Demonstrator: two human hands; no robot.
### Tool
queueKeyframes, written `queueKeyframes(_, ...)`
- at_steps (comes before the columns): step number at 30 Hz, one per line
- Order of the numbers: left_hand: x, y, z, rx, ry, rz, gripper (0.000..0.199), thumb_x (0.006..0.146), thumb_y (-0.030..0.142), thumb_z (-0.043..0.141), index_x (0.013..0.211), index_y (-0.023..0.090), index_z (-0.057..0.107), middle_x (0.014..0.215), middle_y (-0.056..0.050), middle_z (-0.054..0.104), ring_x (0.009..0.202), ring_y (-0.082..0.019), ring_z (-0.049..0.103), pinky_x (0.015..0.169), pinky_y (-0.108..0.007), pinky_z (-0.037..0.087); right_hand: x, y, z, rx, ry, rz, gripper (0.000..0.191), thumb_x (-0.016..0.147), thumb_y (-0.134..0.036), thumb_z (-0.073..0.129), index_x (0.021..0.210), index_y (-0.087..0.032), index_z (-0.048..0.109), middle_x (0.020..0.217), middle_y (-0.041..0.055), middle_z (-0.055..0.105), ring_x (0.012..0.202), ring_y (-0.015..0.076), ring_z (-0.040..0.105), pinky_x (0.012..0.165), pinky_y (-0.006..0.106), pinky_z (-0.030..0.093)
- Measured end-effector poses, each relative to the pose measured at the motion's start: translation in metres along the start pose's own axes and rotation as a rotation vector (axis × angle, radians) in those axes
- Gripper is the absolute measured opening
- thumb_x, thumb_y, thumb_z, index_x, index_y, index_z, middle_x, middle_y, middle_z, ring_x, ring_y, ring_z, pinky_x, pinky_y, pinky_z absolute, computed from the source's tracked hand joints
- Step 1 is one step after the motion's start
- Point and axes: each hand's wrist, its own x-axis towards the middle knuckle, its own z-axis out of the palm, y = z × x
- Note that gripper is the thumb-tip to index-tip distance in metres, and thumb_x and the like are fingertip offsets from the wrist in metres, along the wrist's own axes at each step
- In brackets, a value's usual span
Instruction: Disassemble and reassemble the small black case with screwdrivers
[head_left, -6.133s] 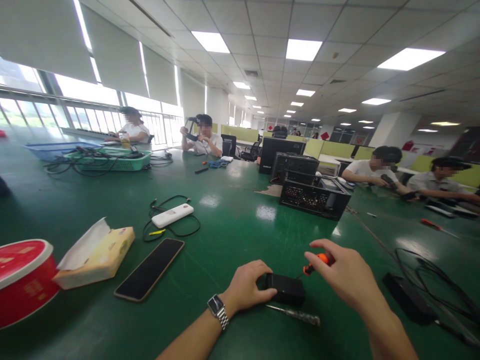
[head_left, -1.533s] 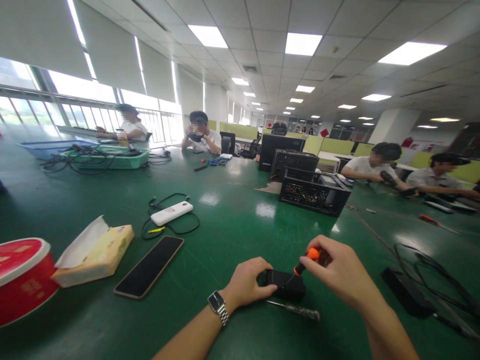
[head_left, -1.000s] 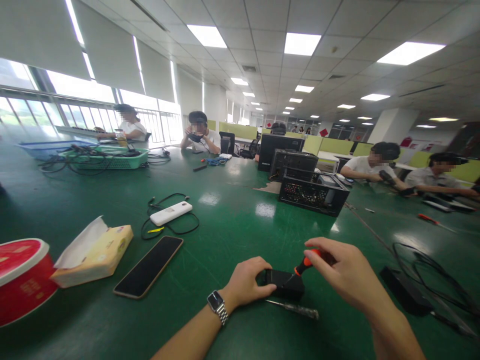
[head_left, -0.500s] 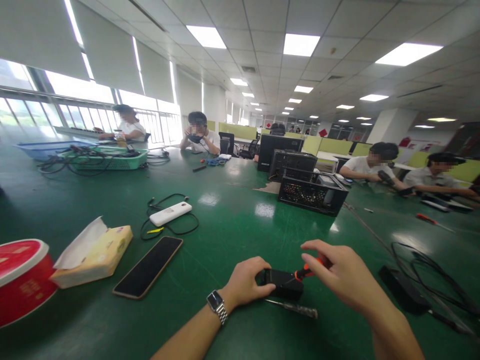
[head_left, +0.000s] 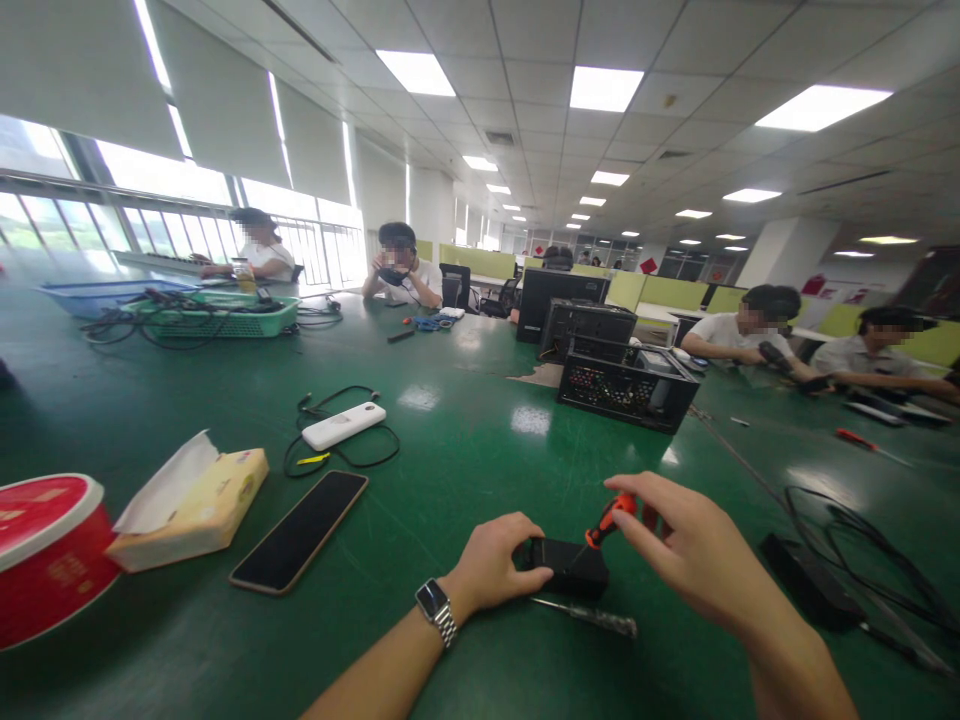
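My left hand (head_left: 496, 562), with a watch (head_left: 436, 606) on the wrist, grips the left end of a black box-like block (head_left: 574, 567) on the green table (head_left: 450, 480). My right hand (head_left: 679, 540) is closed around the orange and black handle of a screwdriver (head_left: 609, 517), thumb and fingertips on the handle. The handle leans up and to the right from the block's top; the tip is too small to make out. A second screwdriver (head_left: 589, 614) with a dark clear handle lies on the table just in front of the block.
At left are a red tub (head_left: 52, 560), tissues (head_left: 191, 505), a phone (head_left: 300, 530) and a white device (head_left: 345, 426). A black adapter (head_left: 810, 580) with cable lies right. Computer cases (head_left: 626, 385) and baskets (head_left: 217, 315) stand farther back. Several people sit around.
My right hand's fingertips have shifted on the orange handle, which now stands more upright and shows more. My left hand still grips the block. The view has shifted slightly.
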Motion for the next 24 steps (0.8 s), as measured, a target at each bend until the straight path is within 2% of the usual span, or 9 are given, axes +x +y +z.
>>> queueKeyframes(2,0.0002,-0.0003,-0.0003,0.003,-0.009,-0.002,0.032,0.075,0.037,0.071,0.102,0.021,0.065,0.096,-0.003,0.066,0.087,-0.019,0.061,0.077,-0.027,0.047,-0.0004,0.0009,-0.0004,0.013,0.0,-0.03,0.029,0.09,-0.033,0.048,0.114,-0.026,0.064,0.099,0.0035,0.07,0.077,0.0166,0.064,0.066,0.027,0.048)
queueKeyframes(7,0.0006,0.0003,-0.0018,0.002,-0.016,0.001,0.032,0.075,0.036,0.071,0.102,0.021,0.066,0.096,-0.003,0.066,0.088,-0.02,0.061,0.077,-0.027,0.047,-0.0004,-0.0002,-0.0002,-0.028,-0.026,0.023,0.027,0.088,-0.044,0.053,0.1,-0.025,0.069,0.073,0.0016,0.069,0.064,0.0172,0.062,0.055,0.027,0.043)
queueKeyframes(13,0.0007,0.0028,-0.0024,0.0,-0.004,0.0,0.031,0.074,0.035,0.072,0.101,0.021,0.066,0.096,-0.003,0.067,0.087,-0.02,0.061,0.077,-0.027,0.047,0.0007,0.002,0.0015,0.053,0.018,-0.037,0.03,0.089,-0.032,0.049,0.115,-0.025,0.063,0.099,0.0038,0.07,0.074,0.0156,0.064,0.065,0.027,0.049)
queueKeyframes(15,0.0009,0.0034,-0.0029,0.0,-0.009,-0.003,0.031,0.074,0.035,0.072,0.101,0.021,0.066,0.096,-0.003,0.067,0.087,-0.02,0.062,0.077,-0.027,0.048,0.0004,0.0021,0.0013,0.054,0.013,-0.043,0.03,0.088,-0.033,0.05,0.113,-0.025,0.064,0.096,0.0038,0.07,0.074,0.0161,0.064,0.063,0.027,0.049)
queueKeyframes(19,0.0013,0.0035,-0.004,-0.002,-0.023,-0.006,0.03,0.075,0.036,0.071,0.1,0.021,0.066,0.097,-0.003,0.067,0.088,-0.02,0.062,0.077,-0.027,0.048,0.0,0.0008,0.0,-0.012,-0.033,0.011,0.028,0.085,-0.043,0.055,0.1,-0.025,0.07,0.075,0.0023,0.069,0.067,0.0183,0.063,0.058,0.027,0.046)
queueKeyframes(24,0.0009,0.0023,-0.0026,0.006,-0.011,0.001,0.031,0.075,0.036,0.071,0.102,0.021,0.066,0.097,-0.003,0.067,0.087,-0.02,0.062,0.076,-0.027,0.047,0.0002,0.0004,-0.0009,0.039,-0.014,-0.017,0.028,0.088,-0.033,0.051,0.111,-0.025,0.065,0.095,0.0035,0.069,0.076,0.0169,0.064,0.067,0.028,0.048)
